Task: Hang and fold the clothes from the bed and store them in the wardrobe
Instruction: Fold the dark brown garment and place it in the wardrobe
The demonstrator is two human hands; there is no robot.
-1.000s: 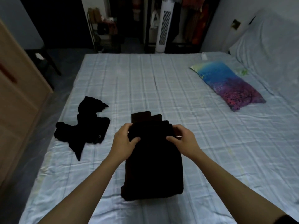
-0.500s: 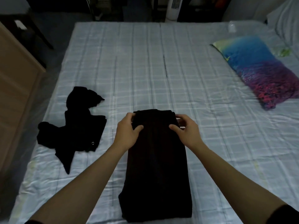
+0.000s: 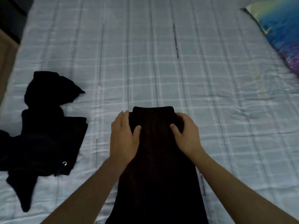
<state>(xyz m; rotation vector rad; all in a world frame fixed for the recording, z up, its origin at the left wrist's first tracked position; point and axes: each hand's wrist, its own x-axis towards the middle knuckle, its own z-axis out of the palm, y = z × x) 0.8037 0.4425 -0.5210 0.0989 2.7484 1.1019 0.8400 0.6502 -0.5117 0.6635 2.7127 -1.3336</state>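
Starting at the left edge, a pale wooden cabinet side [image 3: 6,54] stands against the bed, with dark floor behind it. Next comes a crumpled black garment with a small metal eyelet [image 3: 47,138], lying unfolded on the left part of the bed covered in a light blue checked sheet [image 3: 145,62]; one pointed corner of it sticks out toward the middle, and a narrow tail of cloth trails toward the near edge. It lies apart from the hands.

Near the middle, the left hand [image 3: 123,136] rests on the left side of the far end of a long dark folded garment of ribbed-looking cloth [image 3: 158,175]. Its fingers [image 3: 123,117] lie close together and curl over the left edge of the cloth, while the thumb presses down on top, so the edge is pinched between thumb and fingers. The garment itself lies flat on the sheet in a long strip, running from the near edge of the bed, between both forearms, to a straight far end just past the hands.

The right hand [image 3: 186,135] holds the right corner of that same end, fingers curled over the edge and thumb on top. A strip with pale lettering, too blurred to read, shows along the garment's right side.

At the far right lies a blue and purple patterned pillow [image 3: 281,34], well apart from the hands.
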